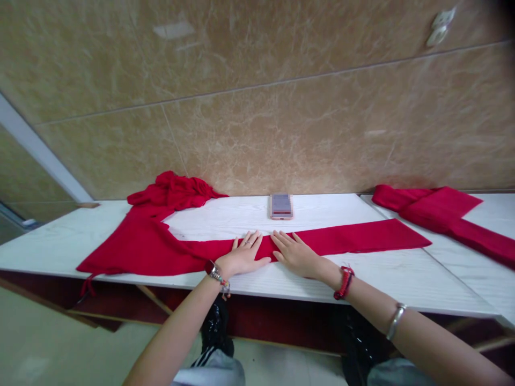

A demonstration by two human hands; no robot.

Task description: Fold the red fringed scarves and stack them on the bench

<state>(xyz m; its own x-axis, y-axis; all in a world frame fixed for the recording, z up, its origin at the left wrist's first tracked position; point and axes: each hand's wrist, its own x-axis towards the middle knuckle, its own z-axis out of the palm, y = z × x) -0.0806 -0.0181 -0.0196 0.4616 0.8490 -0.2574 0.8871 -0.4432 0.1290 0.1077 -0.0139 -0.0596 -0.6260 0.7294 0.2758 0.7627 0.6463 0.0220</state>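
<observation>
A long red cloth [354,238] lies along the white tabletop, its right end cut to a slanted point. Toward the left it widens into a flat triangle near the front edge, then runs up into a crumpled heap by the wall. My left hand [244,254] rests palm down on the narrow strip, fingers stretched out, a ring on one finger. Close to its right, my right hand [296,254] also lies flat on the strip with fingers extended. Nothing is gripped in either hand; the cloth under the palms is hidden.
A phone [281,207] lies behind the strip, near the tiled wall [281,139]. Another folded red cloth [438,214] is at the right, past a seam in the white tabletop [386,279]. A wall socket [441,27] is at upper right. Open shelving [277,321] shows below the front edge.
</observation>
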